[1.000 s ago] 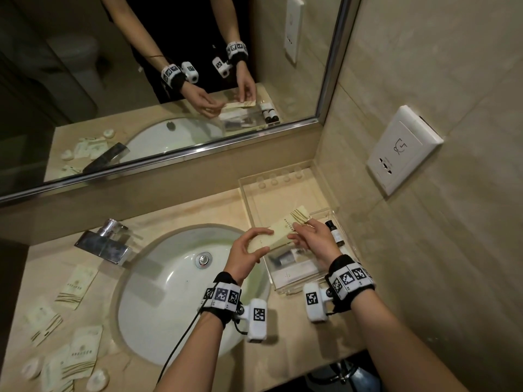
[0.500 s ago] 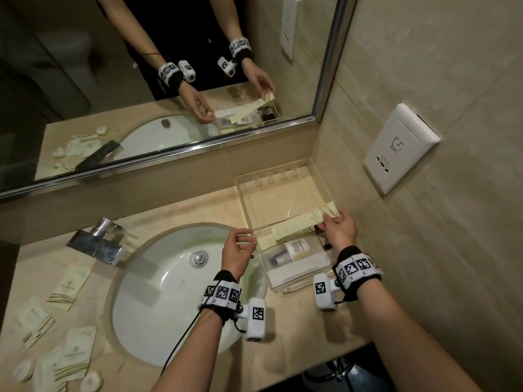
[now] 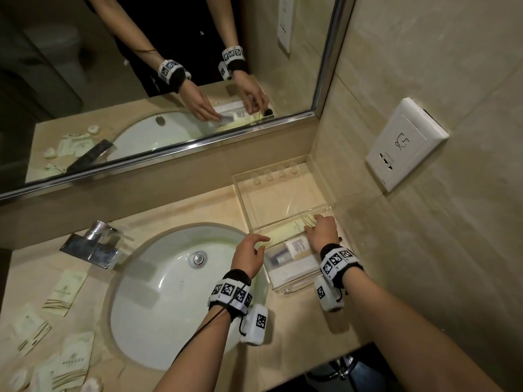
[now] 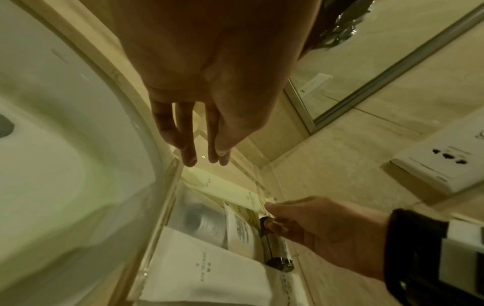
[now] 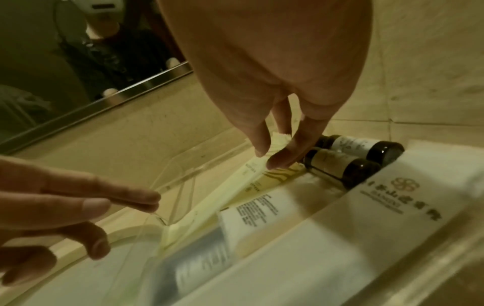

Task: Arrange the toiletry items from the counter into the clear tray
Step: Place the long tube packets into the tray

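The clear tray (image 3: 283, 199) stands on the counter right of the sink, against the wall. Its near compartment holds a white tube (image 3: 297, 247), a white box (image 3: 291, 273) and two dark bottles (image 5: 348, 163). A long cream packet (image 3: 285, 232) lies across that compartment along the divider. My right hand (image 3: 317, 224) pinches the packet's right end (image 5: 277, 142) beside the bottles. My left hand (image 3: 260, 241) hovers over the tray's left rim (image 5: 183, 165) with fingers straight (image 4: 204, 159), holding nothing.
The white sink (image 3: 169, 292) and chrome faucet (image 3: 90, 244) lie to the left. Several cream packets (image 3: 65, 292) and small round items (image 3: 19, 377) sit on the counter's left end. A wall socket (image 3: 404, 142) is on the right wall, and the mirror (image 3: 141, 80) is behind.
My right hand has lowered the long cream packet into the tray's near compartment. My left hand has let go of the packet's left end and now hangs open.
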Motion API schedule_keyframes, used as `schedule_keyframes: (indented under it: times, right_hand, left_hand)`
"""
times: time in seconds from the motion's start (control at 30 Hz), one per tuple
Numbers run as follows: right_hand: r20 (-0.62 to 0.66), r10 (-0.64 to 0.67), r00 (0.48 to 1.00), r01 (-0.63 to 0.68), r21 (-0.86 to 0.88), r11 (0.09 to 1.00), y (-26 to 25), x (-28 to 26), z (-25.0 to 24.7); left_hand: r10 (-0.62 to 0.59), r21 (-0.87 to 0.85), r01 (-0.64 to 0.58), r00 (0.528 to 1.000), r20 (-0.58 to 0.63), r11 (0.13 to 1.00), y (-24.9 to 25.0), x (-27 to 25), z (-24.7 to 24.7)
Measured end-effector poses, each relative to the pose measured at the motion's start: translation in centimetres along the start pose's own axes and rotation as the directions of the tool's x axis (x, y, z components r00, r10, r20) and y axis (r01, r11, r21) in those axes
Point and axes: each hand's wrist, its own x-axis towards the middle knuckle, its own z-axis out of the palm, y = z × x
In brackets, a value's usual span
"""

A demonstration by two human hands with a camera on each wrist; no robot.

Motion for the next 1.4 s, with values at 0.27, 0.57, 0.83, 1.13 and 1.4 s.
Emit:
schedule_keyframes:
  times: [0.27, 0.57, 0.83, 1.13, 1.4]
  right_hand:
    - [-0.006, -0.107, 0.994, 0.106, -0.108, 0.988, 0.6, 0.2, 0.5]
    - [-0.014, -0.201, 0.979, 0.19, -0.273, 0.943, 0.9, -0.4, 1.2]
    - [0.04, -0.202, 0.979, 0.205, -0.272, 0.94, 0.9, -0.6, 1.5]
    - [-0.076, -0.271, 0.959, 0.278, 0.089, 0.957, 0.5, -2.2, -0.3]
    - [0.016, -0.456, 0.89, 0.416, 0.386, 0.824, -4.4, -6.9, 3.4]
  left_hand:
    - [0.032, 0.228, -0.059, 0.992, 0.124, 0.972, -0.6, 1.3, 0.8]
    - [-0.002, 0.508, -0.107, 0.978, 0.209, 0.855, -0.7, 1.6, 1.2]
    - [-0.029, 0.557, -0.085, 0.981, 0.192, 0.826, -0.9, 1.4, 1.0]
    - [-0.052, 0.128, 0.05, 0.999, 0.015, 0.99, -0.5, -0.2, -1.3]
    - [-0.264, -0.186, 0.227, 0.941, -0.209, 0.956, -2.3, -6.8, -7.0]
